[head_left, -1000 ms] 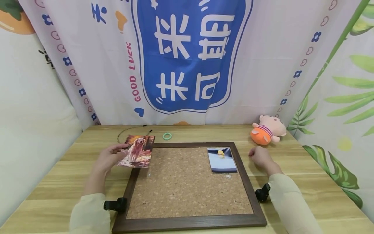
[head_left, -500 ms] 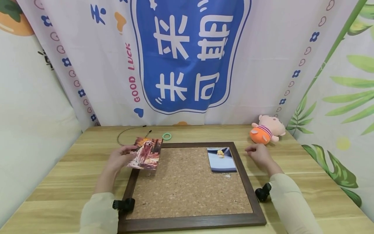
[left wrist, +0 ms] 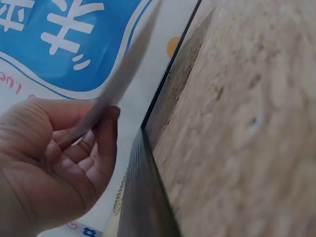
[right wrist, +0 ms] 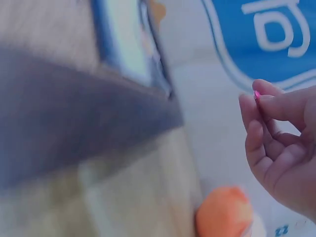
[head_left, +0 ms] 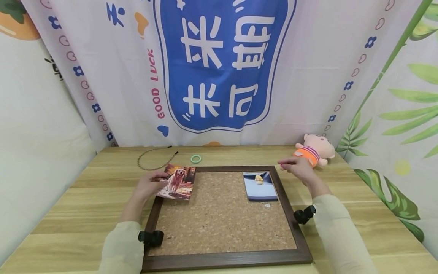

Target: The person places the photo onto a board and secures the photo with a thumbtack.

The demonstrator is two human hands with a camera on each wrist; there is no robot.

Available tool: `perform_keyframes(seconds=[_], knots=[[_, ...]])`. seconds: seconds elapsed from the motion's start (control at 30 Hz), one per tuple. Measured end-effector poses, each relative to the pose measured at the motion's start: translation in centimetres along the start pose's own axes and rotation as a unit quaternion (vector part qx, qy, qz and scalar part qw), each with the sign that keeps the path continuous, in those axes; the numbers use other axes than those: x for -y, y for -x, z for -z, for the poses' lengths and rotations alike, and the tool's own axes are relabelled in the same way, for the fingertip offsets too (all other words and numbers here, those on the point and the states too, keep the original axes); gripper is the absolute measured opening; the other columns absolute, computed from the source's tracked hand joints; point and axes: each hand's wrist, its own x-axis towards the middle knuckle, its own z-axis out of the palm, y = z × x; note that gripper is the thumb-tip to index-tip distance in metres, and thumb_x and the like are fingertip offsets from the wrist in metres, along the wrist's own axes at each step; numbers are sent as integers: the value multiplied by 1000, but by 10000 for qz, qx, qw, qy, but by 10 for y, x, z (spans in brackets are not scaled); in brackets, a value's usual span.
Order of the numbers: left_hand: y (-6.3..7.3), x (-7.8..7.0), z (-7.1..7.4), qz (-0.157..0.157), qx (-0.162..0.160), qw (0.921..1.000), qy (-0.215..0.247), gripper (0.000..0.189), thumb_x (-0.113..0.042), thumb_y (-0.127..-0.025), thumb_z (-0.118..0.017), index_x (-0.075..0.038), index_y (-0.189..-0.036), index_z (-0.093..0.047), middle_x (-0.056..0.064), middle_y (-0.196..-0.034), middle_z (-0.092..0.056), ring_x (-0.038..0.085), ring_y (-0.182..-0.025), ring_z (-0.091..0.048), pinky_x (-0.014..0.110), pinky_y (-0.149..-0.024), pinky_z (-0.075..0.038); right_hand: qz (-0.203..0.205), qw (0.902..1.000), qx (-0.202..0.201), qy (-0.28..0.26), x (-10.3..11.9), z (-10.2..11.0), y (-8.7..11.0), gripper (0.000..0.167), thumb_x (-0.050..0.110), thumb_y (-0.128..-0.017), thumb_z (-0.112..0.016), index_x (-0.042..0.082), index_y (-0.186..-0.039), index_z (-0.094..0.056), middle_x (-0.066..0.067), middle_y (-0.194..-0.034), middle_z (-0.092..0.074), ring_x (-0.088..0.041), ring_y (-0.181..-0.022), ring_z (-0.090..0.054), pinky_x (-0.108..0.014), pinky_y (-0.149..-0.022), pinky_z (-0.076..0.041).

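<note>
Fingers [head_left: 159,174] pinching rectangular photo [head_left: 178,183], grainy corkboard [head_left: 222,219]

Fingers [right wrist: 285,107] mostly hide a pink object [right wrist: 256,95]

Dressed in plain, cream-coloured long sleeves [head_left: 122,243], slightly wrinkled; fitted with 2 small, black, blocky cameras [head_left: 153,238], 1 per side.

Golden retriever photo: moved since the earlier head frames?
Yes. In the head view, the golden retriever photo has shifted right and slightly downward, judged against the green ring; its right edge now reaches below the ring.
</note>
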Motion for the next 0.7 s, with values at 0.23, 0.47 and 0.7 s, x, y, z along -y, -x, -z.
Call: perform_keyframes(seconds=[0.23,0.47,0.7], knots=[[-2,9,-6,-103,-164,9974,-687,34,-3,-78,-60,8,-110,-54,15,-87,-52,14,-64,-46,27,-54,-42,358,9987,108,-358,33,-34,-12,21,-2,-83,-51,-12,-100,-58,-13,-88,-62,-24,-82,-56,-31,-71,-44],[-3,11,-13,-118,-189,9951,-966,32,-1,-75,-62,5,-106,-57,12,-79,-50,14,-58,-45,27,-50,-40,190,9913,261,-1272,54,-71,-22,21,-10,-82,-47,-16,-99,-56,-16,-82,-61,-19,-77,-58,-30,-69,-46],[0,8,-18,-325,-145,9900,-1367,31,-3,-73,-63,5,-103,-59,10,-73,-48,15,-55,-43,28,-48,-39,-89,9812,575,-1843,65,-94,-23,22,-11,-81,-48,-18,-102,-53,-29,-91,-56,-20,-75,-60,-28,-69,-47]])
